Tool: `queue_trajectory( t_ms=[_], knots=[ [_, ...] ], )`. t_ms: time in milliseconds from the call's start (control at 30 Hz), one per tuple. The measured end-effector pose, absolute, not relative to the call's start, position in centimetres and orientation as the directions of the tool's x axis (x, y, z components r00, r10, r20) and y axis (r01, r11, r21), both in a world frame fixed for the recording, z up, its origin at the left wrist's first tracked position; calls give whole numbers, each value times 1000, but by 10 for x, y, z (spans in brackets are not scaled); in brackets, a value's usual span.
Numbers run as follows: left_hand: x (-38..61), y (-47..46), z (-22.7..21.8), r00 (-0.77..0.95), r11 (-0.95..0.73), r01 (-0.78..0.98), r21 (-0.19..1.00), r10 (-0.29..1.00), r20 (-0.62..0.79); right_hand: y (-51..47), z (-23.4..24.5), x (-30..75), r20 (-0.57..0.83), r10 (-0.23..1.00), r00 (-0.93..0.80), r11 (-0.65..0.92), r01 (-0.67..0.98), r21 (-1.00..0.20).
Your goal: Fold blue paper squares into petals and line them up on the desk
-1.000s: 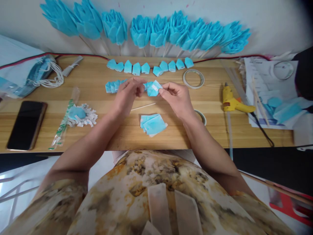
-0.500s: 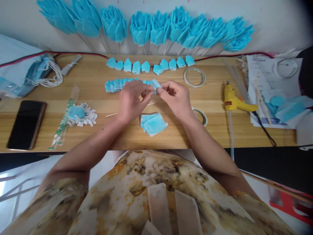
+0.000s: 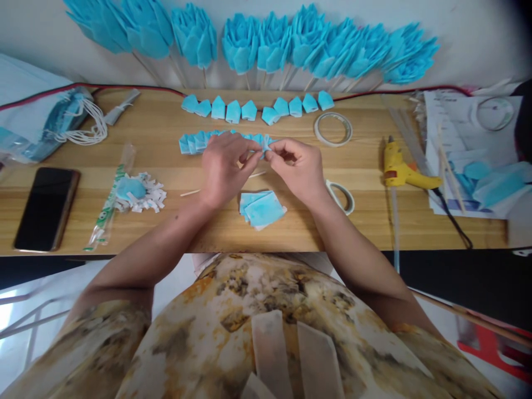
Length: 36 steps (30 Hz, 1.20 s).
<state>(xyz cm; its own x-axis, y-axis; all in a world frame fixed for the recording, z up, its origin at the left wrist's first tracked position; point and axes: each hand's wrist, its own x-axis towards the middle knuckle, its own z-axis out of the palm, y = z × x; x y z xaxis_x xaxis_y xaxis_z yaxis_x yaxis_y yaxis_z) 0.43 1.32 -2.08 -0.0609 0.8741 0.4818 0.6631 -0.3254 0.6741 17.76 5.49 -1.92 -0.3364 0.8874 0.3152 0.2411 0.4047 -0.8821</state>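
Between my two hands, above the middle of the desk, is a small piece of light blue fabric, pinched and gathered. My left hand is closed on its left side, thumb against fingertips. From the other side my right hand pinches it too. Behind them runs a row of folded blue fabric petals, partly hidden by my left hand. Nearer me lies a small stack of blue fabric rectangles. A thin wooden stick shows between my wrists.
Pointed petals line the back, below blue fabric flowers on sticks against the wall. Tape rolls and a yellow glue gun lie right. Left are a phone, white scraps and bagged material.
The blue fabric piece, flatter before, is now bunched narrow between my fingertips. My hands have hardly moved; the view has shifted slightly.
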Motion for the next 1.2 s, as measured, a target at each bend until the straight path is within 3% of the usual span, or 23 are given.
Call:
queue_trajectory(
  t_ms=[200,433,833,1200],
  knots=[
    [6,13,-19,-116,-267,534,802,917,382,54,-20,178,383,846,-371,504,318,-803],
    [7,13,-20,-107,-252,526,812,928,357,54,-20,179,424,812,-401,570,389,-723],
    [8,14,-20,-108,-288,557,779,905,411,55,-19,179,430,812,-395,570,377,-730],
    [7,15,-18,-111,-271,519,810,919,379,54,-21,179,419,811,-407,570,389,-724]
  ],
)
